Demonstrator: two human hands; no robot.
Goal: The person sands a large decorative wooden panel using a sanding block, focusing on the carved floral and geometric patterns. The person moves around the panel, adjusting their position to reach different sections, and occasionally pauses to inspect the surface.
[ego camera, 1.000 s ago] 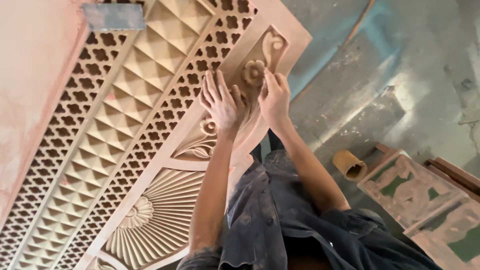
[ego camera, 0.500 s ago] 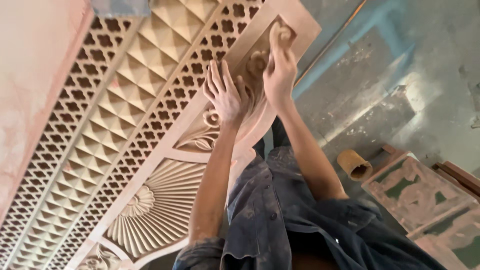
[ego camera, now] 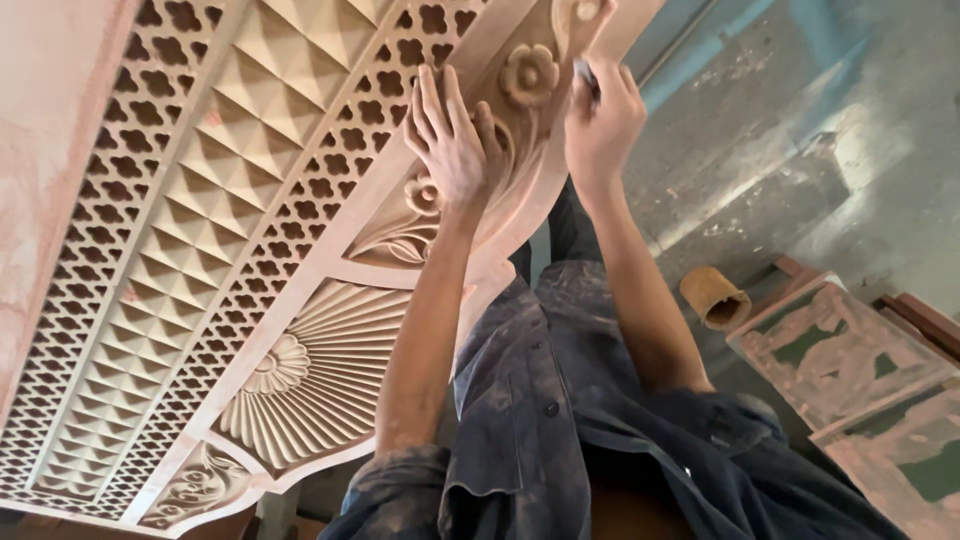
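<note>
Evenly lit by soft, warm daylight, brightest on the floor (ego camera: 850, 150) at upper right. Gentle shadows in the carved panel (ego camera: 250, 250); slight blur and stretching toward the edges

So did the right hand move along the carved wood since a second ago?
Yes. The right hand has slid further along the carved panel, away from the body: it was level with the carved flower and is now beyond it, near the panel's end.

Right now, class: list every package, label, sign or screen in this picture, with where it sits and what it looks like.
None in view: only a carved wooden panel under the left hand and right hand, a brown cylinder on the floor, and cut-out boards at right.
</note>
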